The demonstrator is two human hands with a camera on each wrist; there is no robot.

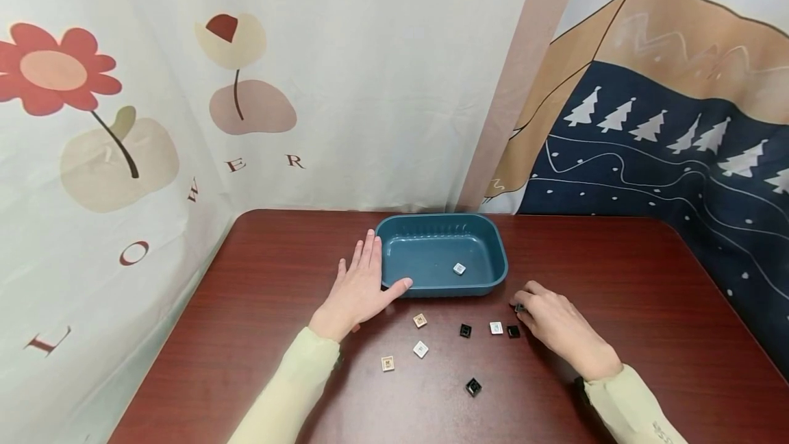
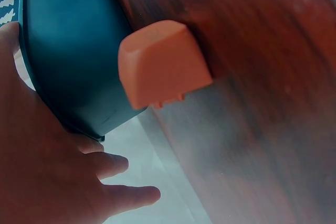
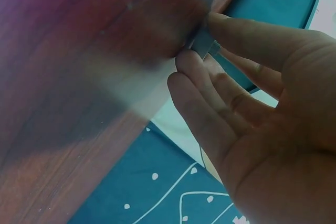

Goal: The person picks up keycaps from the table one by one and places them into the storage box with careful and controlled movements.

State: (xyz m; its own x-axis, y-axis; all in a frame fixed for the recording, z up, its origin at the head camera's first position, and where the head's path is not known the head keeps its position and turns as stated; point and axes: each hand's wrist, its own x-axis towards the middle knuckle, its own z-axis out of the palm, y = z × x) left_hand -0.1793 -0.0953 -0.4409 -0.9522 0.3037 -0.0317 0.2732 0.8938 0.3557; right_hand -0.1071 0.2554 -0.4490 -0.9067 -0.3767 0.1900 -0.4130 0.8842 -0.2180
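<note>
A blue plastic basin [image 1: 394, 286] stands at the table's back edge, with one white keycap [image 1: 459, 268] inside. My left hand [image 1: 360, 286] lies along the basin's left side, fingers straight and thumb over the front rim. Close to the left wrist camera sits an orange-looking keycap [image 2: 163, 66]. Right of the basin, my right hand [image 1: 551, 317] pinches a dark keycap [image 3: 202, 40] between thumb and fingertips, low over the table. Beside that hand lie a black keycap [image 1: 514, 331] and a white keycap [image 1: 496, 328].
In front of the basin are scattered two beige keycaps [image 1: 420, 321], another white keycap [image 1: 420, 349] and two more black keycaps [image 1: 473, 387]. The dark red wooden table [image 1: 246, 362] backs onto a printed curtain [image 1: 370, 88].
</note>
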